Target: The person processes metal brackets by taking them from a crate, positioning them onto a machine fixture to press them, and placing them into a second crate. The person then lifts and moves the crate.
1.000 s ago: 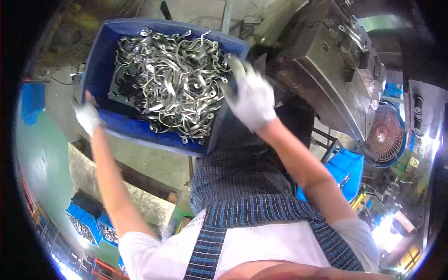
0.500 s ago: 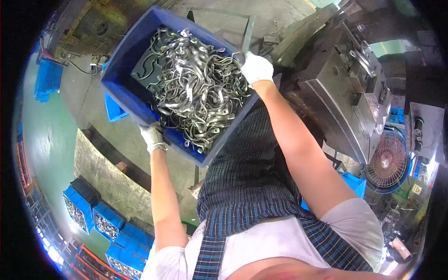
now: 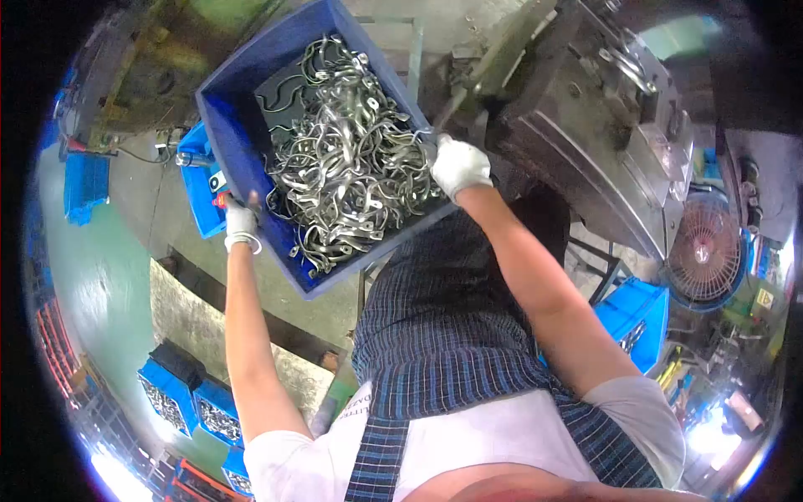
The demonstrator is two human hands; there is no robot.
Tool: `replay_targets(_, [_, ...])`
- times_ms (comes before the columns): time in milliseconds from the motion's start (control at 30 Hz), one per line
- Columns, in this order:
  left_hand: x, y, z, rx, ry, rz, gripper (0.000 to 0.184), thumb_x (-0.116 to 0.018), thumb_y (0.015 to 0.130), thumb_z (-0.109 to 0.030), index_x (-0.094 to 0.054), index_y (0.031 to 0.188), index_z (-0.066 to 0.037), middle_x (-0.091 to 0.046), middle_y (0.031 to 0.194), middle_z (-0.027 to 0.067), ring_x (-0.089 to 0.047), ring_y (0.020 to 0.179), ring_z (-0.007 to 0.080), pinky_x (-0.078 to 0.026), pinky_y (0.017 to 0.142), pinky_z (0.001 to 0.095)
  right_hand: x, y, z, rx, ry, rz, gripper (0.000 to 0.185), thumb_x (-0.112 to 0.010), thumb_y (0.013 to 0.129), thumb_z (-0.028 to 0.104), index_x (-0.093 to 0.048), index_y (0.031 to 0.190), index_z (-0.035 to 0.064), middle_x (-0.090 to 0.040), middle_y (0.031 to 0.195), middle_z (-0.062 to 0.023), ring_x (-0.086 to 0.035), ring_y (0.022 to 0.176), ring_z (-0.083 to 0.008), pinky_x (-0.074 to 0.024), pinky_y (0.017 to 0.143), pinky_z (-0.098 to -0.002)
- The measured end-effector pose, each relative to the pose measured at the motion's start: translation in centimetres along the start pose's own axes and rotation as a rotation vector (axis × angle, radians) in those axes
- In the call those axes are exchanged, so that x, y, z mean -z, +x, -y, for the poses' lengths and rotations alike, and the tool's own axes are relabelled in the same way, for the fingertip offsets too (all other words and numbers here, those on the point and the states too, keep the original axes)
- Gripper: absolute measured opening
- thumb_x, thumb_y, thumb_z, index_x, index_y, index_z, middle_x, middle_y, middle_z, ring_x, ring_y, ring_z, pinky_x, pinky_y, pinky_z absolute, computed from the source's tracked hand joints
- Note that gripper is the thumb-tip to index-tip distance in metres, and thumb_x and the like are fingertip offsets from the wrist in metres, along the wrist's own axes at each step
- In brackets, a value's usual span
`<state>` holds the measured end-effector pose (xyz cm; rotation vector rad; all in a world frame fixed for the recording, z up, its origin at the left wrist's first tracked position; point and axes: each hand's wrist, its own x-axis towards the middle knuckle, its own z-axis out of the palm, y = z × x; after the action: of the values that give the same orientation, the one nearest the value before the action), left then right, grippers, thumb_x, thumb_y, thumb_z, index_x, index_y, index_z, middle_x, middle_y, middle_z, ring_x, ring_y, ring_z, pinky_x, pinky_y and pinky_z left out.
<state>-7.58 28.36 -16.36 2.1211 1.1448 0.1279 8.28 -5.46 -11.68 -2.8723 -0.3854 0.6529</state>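
Observation:
A large blue plastic bin (image 3: pixel 224 121), tilted in view, holds a heap of bent, shiny metal parts (image 3: pixel 343 159) with flattened, holed ends. My right hand (image 3: pixel 462 166), in a white glove, is closed on the bin's right rim near the corner. On the opposite side, my left hand (image 3: pixel 241 222), also white-gloved, grips the left rim, its fingertips showing at the edge. Part of each hand's grip is hidden by the bin wall.
Right of me stands a heavy metal machine (image 3: pixel 585 142) with a fan (image 3: pixel 703 251) beyond it. A smaller blue crate (image 3: pixel 201 180) sits behind my left hand. Blue crates of metal parts (image 3: pixel 165 402) stand on the floor at lower left. Another blue crate (image 3: pixel 640 314) is at right.
The bin has turned slightly, and my left hand has moved left and up along its rim. More of the smaller crate behind it shows. My right hand still holds the right side.

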Motion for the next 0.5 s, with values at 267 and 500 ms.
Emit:
replay_targets(267, [13.4,-11.3,-22.2,-0.918,-0.191,0.106,0.034,-0.038,0.087,-0.016,-0.043,0.117,-0.002,-0.049,0.112,0.0077,-0.047,0.101,0.017,-0.034,0.09,0.0287,18.8,-14.9,-2.8,0.545,0.869,-0.112,0.042,-0.052,0.078,0.034,-0.047,0.109,0.0067,-0.058,0.088,-0.0141,-0.058,0.082,-0.0238,-0.0466,0.071,-0.0339])
replay_targets(500, [9.6,-22.8,-23.8,-1.369,0.212,0.768,0.033,-0.04,0.085,-0.015,-0.044,0.115,-0.003,-0.05,0.11,0.0085,-0.049,0.099,0.0177,-0.035,0.088,0.0289,16.4,-25.6,-15.9,0.026,0.418,-0.688,0.042,-0.05,0.079,0.032,-0.045,0.111,0.0055,-0.055,0.093,-0.0141,-0.055,0.087,-0.024,-0.0445,0.074,-0.0344])
